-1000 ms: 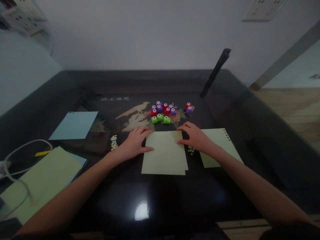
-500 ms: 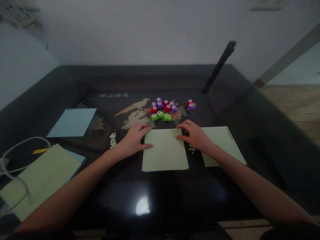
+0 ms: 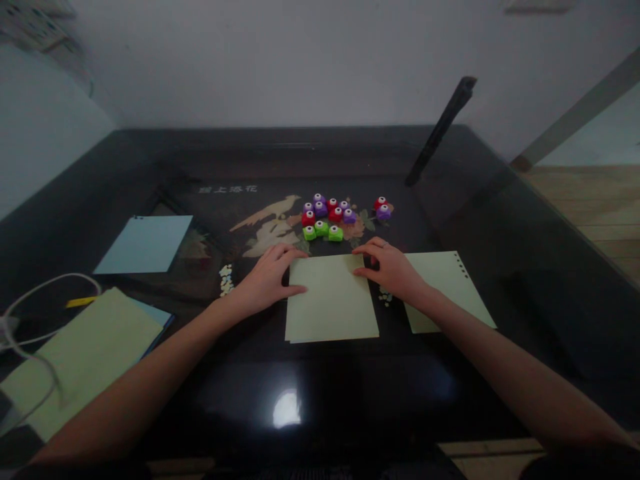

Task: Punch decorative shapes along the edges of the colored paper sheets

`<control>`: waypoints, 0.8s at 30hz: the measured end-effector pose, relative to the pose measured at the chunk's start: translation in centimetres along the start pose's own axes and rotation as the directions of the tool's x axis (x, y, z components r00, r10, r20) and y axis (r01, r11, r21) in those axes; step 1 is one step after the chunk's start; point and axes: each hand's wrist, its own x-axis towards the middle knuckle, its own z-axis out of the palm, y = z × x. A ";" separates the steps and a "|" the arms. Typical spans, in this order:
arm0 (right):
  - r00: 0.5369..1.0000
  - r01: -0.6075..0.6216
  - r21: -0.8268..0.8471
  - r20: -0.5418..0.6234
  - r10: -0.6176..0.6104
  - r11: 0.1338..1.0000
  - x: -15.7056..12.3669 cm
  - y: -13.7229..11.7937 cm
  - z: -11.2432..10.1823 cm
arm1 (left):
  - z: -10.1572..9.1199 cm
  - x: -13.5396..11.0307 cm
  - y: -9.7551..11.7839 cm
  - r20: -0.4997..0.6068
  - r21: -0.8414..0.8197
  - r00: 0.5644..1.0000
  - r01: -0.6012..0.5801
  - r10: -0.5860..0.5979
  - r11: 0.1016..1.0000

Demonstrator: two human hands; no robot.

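Note:
A pale green sheet of paper [image 3: 331, 303] lies flat on the dark glossy table [image 3: 320, 393] in front of me, with a second sheet's edge showing just under it. My left hand [image 3: 267, 277] rests on its left edge, fingers spread flat, thumb on the paper. My right hand [image 3: 390, 267] presses its upper right corner with fingers stretched out. Just beyond the sheet sits a cluster of small red, purple and green punch tools [image 3: 326, 218].
Another pale green sheet with punched holes [image 3: 450, 287] lies to the right. A blue sheet [image 3: 145, 243] and a stack of green and blue paper [image 3: 83, 357] lie left, beside a white cable [image 3: 30, 300]. Paper cut-outs [image 3: 226, 279] are scattered nearby. A dark bar [image 3: 440, 130] leans at the back.
The two sheets under my hands have been squared up, so the lower one's offset corner barely shows. Both hands stay on the paper's upper edge.

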 end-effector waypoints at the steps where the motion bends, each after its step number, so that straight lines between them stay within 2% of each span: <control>1: 1.000 0.005 0.008 -0.014 -0.005 1.000 0.0 0.0 0.0 | 0.0 0.0 0.1 -0.010 -0.010 1.000 0.000 0.000 1.000; 11: 0.999 -0.015 0.090 -0.042 0.019 0.996 0.3 0.0 0.0 | 0.8 0.1 0.1 -0.057 -0.079 0.995 0.074 -0.079 0.994; 15: 0.999 -0.006 0.108 -0.051 0.011 0.994 0.2 0.1 0.1 | 0.7 0.1 0.0 -0.070 -0.110 0.994 0.076 -0.084 0.991; 18: 0.998 -0.019 0.159 -0.055 0.028 0.987 0.3 0.0 -0.3 | 0.5 0.1 0.1 -0.066 -0.177 0.989 0.120 -0.134 0.977; 21: 0.997 -0.063 0.307 -0.017 0.071 0.950 0.4 -0.3 -1.1 | 0.1 0.1 0.2 -0.026 -0.329 0.974 0.203 -0.224 0.922; 24: 0.984 -0.179 0.495 0.097 0.150 0.850 0.4 -0.7 -2.2 | -0.4 0.3 0.5 0.040 -0.572 0.954 0.265 -0.296 0.776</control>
